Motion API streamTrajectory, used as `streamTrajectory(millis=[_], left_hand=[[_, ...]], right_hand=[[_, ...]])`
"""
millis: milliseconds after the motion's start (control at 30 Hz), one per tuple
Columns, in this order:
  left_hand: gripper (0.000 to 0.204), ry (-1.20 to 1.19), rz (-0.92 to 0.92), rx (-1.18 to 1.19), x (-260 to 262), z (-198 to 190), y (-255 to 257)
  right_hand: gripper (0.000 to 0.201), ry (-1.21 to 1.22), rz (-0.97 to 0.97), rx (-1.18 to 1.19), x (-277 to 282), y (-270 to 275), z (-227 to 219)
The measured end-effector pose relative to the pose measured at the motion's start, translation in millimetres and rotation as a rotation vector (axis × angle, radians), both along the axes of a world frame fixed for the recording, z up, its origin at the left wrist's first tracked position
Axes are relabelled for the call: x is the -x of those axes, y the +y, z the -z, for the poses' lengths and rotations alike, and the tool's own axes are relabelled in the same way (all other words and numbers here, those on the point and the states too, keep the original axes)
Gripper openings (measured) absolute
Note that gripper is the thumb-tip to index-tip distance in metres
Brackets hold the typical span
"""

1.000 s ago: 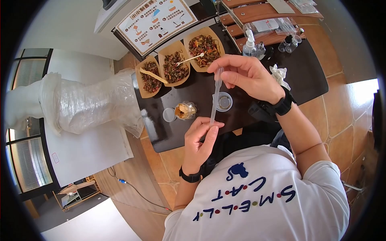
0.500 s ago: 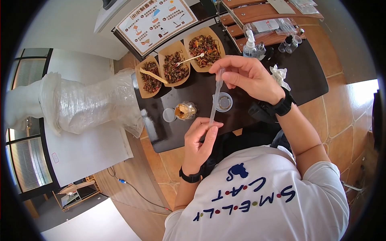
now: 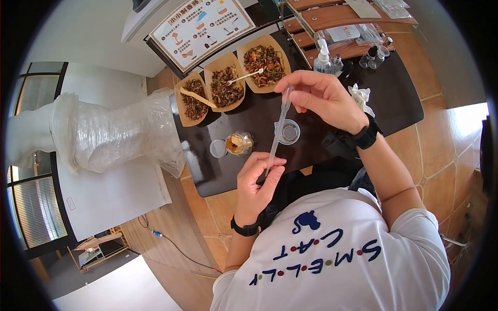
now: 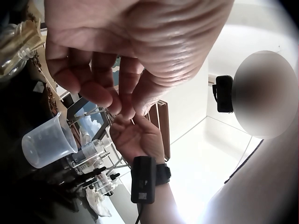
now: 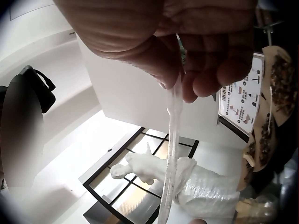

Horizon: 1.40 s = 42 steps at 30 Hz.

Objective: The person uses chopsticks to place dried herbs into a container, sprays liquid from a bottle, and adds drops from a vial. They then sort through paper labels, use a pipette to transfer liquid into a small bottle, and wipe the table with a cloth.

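A translucent plastic pipette (image 3: 278, 129) slants between both hands above the table. My right hand (image 3: 327, 103) pinches its upper, bulb end between thumb and fingers; the right wrist view shows the pipette (image 5: 172, 154) running down from that thumb. At its lower end, my left hand (image 3: 255, 181) holds the pipette between thumb and fingertips. Beneath the pipette stands a small clear measuring cup (image 3: 289, 132), seen from the side as the cup (image 4: 49, 140) in the left wrist view. Left of it, a glass jar (image 3: 239, 142) contains tan pieces, with a round clear lid (image 3: 218, 148) beside it.
Three paper trays of dried plant mix (image 3: 224, 78) line the table's back edge below an instruction sign (image 3: 199, 31). A pump bottle (image 3: 322, 59), small dark-capped bottles (image 3: 374, 57) and crumpled tissue (image 3: 360, 97) lie at the right. A plastic-wrapped statue (image 3: 114, 135) stands left.
The pipette's lower end has moved down through my left fingers, and more of it shows below them. My right hand has shifted slightly right. Things on the table have stayed put.
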<state>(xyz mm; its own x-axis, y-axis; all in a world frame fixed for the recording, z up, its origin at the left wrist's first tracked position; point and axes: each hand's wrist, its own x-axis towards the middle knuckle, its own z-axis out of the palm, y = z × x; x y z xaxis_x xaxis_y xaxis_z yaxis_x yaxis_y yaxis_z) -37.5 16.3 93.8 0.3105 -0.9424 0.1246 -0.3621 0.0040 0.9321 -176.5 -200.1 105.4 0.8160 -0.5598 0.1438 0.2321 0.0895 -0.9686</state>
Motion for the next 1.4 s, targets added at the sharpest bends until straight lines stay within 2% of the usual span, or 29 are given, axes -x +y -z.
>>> streamTrajectory(millis=[467,733,933,1233,1400], left_hand=[[0.016,0.057,-0.049,-0.003,1.3,-1.0,1.5],[0.015,0.087,-0.07,0.027,1.2,1.7,0.6],[0.019,0.03,-0.097,-0.01,-2.7,1.8,4.8],[0.023,-0.095,-0.123,0.081,-10.1,9.4,5.3],[0.021,-0.162,-0.184,0.055,-7.0,0.7,2.7]], right_hand=[[0.013,-0.022,-0.026,-0.041,0.0,-0.7,6.3],[0.008,-0.079,0.007,0.025,0.3,-0.5,8.9],[0.013,-0.037,-0.037,-0.026,8.4,-0.5,8.2],[0.02,-0.096,-0.119,-0.046,15.4,-0.4,12.5],[0.014,-0.093,-0.097,0.0,15.6,1.6,10.8]])
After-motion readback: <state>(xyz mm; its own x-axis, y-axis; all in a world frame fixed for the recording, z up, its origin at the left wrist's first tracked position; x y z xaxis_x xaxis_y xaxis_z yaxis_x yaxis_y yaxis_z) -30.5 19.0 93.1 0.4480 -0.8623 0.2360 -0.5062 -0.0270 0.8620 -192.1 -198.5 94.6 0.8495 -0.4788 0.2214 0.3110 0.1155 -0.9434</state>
